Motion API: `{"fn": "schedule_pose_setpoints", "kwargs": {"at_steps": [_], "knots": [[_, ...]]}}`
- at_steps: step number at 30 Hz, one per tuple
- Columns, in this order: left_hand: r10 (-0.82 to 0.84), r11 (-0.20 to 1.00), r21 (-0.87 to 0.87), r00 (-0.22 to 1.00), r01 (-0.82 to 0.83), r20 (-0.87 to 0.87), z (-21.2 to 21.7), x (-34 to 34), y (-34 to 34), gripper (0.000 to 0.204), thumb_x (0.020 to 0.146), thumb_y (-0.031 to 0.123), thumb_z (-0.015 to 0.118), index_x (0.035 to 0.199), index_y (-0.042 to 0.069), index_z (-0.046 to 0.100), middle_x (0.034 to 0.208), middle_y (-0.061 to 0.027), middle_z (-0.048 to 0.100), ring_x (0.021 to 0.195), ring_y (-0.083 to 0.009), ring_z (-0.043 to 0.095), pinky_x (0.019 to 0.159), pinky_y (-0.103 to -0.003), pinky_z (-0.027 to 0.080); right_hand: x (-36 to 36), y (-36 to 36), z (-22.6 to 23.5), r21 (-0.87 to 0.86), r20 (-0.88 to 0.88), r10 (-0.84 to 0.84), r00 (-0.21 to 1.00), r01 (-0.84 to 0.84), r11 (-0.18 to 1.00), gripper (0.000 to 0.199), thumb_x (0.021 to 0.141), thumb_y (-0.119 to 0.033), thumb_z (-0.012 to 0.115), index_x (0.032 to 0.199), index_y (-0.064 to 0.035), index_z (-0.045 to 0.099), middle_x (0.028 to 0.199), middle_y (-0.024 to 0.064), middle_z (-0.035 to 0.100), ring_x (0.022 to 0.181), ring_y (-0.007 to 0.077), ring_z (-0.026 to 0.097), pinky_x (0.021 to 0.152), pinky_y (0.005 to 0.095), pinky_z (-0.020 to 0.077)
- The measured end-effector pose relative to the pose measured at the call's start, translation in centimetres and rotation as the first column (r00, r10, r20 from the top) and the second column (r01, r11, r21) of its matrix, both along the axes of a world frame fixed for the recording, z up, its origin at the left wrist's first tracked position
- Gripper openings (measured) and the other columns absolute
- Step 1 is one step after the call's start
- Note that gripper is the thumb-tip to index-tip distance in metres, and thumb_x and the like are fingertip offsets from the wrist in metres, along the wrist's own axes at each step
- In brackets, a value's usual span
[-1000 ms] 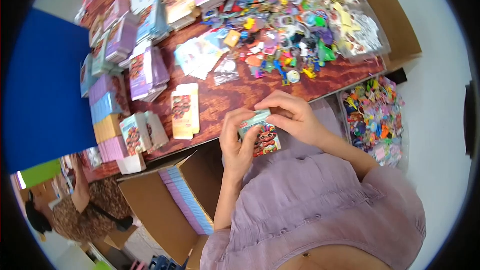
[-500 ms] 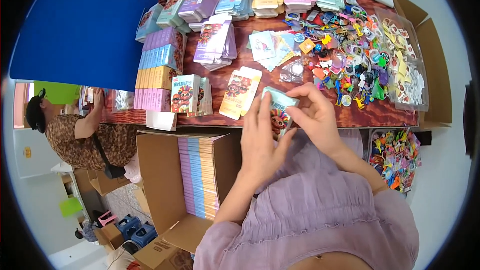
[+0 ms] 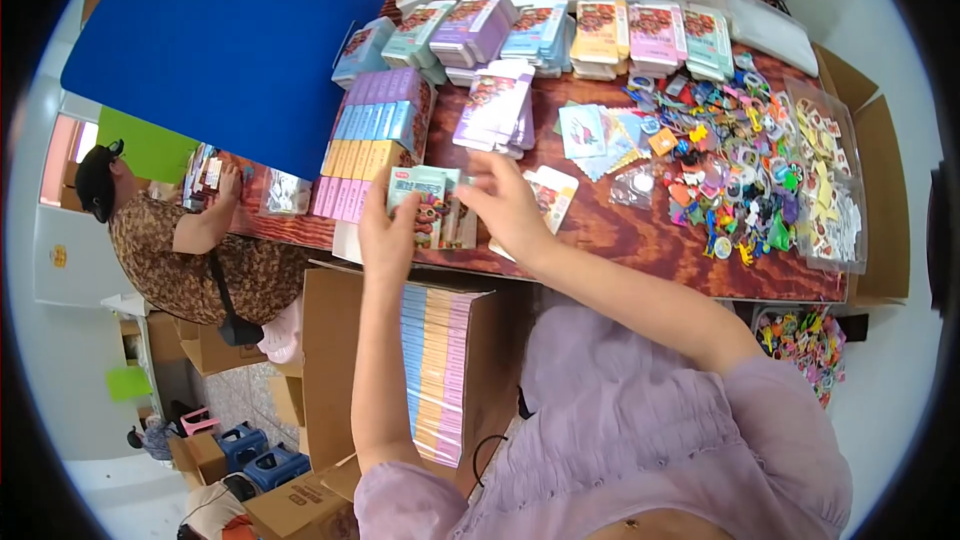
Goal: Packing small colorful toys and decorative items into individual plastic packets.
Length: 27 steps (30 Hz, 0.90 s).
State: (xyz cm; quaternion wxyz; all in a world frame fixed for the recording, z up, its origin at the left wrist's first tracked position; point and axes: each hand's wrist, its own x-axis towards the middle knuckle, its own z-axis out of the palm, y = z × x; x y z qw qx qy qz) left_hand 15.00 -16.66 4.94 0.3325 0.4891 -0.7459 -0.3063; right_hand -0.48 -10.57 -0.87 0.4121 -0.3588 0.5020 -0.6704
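A short row of green card boxes (image 3: 428, 208) with cartoon figures stands at the table's front edge. My left hand (image 3: 386, 232) grips its left end, thumb across the front box and fingers behind. Around the right end, the fingers and thumb of my right hand (image 3: 508, 205) are bent against the boxes; part of their contact is hidden. Partly under my right wrist lie yellow card boxes (image 3: 556, 190). Just left of the row rises a stacked block of purple, blue, yellow and pink boxes (image 3: 368, 155).
Purple boxes (image 3: 497, 105) lie loosely piled ahead, with stacks of coloured boxes (image 3: 600, 35) behind. Patterned cards (image 3: 590, 135) and a heap of small toys (image 3: 735, 160) lie right. Below the edge stands a carton (image 3: 335, 360) of packed boxes. Another person (image 3: 190, 250) works at left.
Both hands have moved left from the yellow boxes to the green row, bringing the green box they held. The whole view has shifted, so the table's contents appear further right.
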Motion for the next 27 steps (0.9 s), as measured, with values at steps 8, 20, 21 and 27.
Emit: {"fn": "schedule_pose_setpoints", "kwargs": {"at_steps": [8,20,21,27], "knots": [[-0.007,0.861,0.485,0.958,0.151,-0.286,-0.8,0.2,-1.0,0.039,0.094,0.022,0.066,0.126,0.001,0.057,0.104,-0.0055,0.065,0.091,-0.0119,0.061,0.081,-0.030,0.050,-1.8,0.5,0.8,0.075,0.526,0.414,0.743,-0.525,0.848,0.070,0.088,-0.024,0.073,0.146,-0.0050,0.037,0.139,0.0122,0.050,0.129,0.0247,0.047,0.106,0.0371,0.0385],[0.077,0.633,0.730,0.918,0.257,-0.390,-1.0,0.3,0.0,0.044,0.096,0.041,0.063,0.125,0.009,0.058,0.109,-0.0012,0.066,0.097,-0.0108,0.063,0.084,-0.031,0.050,-1.1,-0.4,-0.4,0.062,0.586,0.414,0.696,-0.549,0.834,0.051,0.094,-0.036,0.064,0.135,-0.0094,0.050,0.125,0.0052,0.060,0.113,0.0188,0.058,0.095,0.0388,0.0451],[0.082,0.640,0.724,0.914,0.257,-0.397,-1.0,0.1,0.3,0.043,0.096,0.040,0.062,0.125,0.008,0.058,0.109,-0.0010,0.066,0.097,-0.0103,0.062,0.083,-0.030,0.050,-1.1,-0.3,-0.1,0.052,0.617,0.401,0.677,-0.543,0.838,0.050,0.094,-0.033,0.063,0.136,-0.0083,0.050,0.125,0.0052,0.060,0.114,0.0191,0.058,0.096,0.0388,0.0451],[0.049,0.723,0.610,0.855,0.326,-0.516,-0.1,-0.2,2.0,0.044,0.092,0.026,0.069,0.128,0.004,0.054,0.108,-0.0029,0.066,0.096,-0.0101,0.064,0.083,-0.027,0.052,-1.0,1.1,2.0,0.001,0.513,0.372,0.774,-0.434,0.901,0.055,0.097,-0.028,0.060,0.142,-0.0008,0.041,0.133,0.0089,0.053,0.123,0.0183,0.051,0.103,0.0331,0.0411]]}}
